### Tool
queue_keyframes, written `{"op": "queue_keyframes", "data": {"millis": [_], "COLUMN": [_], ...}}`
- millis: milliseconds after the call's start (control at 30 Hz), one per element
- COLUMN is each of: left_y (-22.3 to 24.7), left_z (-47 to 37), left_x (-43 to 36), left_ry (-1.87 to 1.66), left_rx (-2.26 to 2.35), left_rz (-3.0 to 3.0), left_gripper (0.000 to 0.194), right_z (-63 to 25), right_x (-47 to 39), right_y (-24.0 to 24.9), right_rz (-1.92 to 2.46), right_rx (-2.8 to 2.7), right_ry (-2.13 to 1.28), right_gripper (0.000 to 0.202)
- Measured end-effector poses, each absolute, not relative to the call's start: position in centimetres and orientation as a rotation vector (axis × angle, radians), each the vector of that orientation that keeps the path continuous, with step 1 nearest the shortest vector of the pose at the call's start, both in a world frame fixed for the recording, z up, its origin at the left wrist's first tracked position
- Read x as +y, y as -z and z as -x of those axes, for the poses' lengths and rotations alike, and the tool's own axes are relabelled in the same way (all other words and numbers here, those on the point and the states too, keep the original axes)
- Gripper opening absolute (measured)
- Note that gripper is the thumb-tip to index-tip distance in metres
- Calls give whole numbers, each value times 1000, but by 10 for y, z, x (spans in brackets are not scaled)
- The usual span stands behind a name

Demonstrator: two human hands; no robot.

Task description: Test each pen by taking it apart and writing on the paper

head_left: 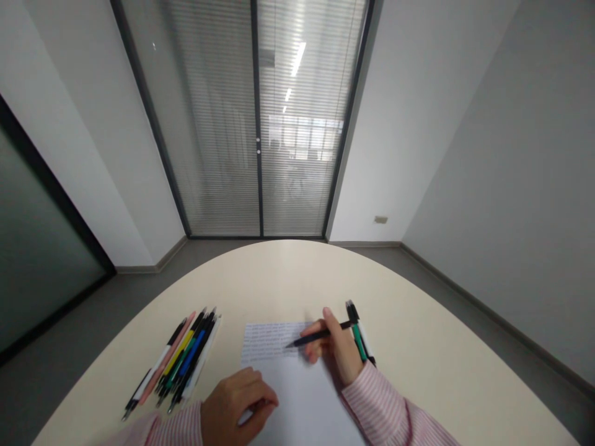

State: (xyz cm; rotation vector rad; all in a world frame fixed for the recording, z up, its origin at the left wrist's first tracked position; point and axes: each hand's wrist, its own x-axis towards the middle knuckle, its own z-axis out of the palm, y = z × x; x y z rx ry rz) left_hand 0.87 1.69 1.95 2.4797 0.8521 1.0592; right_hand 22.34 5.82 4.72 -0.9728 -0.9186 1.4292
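Note:
A sheet of white paper (302,396) lies before me, its top part covered with lines of small writing. My right hand (338,347) grips a black pen (313,337), whose tip points left over the written lines; whether the tip touches the paper I cannot tell. On the sheet's lower left rests my left hand (239,402), fingers curled in with the thumb close to them. Nothing shows inside it. Just beyond my right hand are a few pens (359,337), green, white and black, partly hidden by the hand and sleeve.
Left of the paper lies a row of several pens (179,359) in white, pink, yellow, green, blue and black. The pale round table (288,279) curves away towards a glass partition (223,155) with blinds. Plain walls stand on both sides.

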Motion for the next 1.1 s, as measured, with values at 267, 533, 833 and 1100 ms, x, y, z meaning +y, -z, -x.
{"op": "queue_keyframes", "data": {"millis": [267, 533, 833, 1100], "left_y": [-13, -15, -16, -21], "left_z": [-6, -5, -5, -5], "left_x": [19, 17, 17, 16], "left_ry": [-1067, -1007, -957, -909], "left_rx": [832, 912, 923, 934], "left_rz": [-2463, -2438, -2422, -2425], "left_gripper": [16, 17, 17, 16], "right_z": [-230, -229, -227, -227], "right_x": [60, 56, 53, 52], "right_y": [-40, -35, -37, -34], "right_rz": [1164, 1356, 1420, 1419], "right_rx": [-1199, -1424, -1619, -1693], "right_ry": [-1165, -1025, -961, -961], "right_gripper": [17, 31, 35, 32]}}
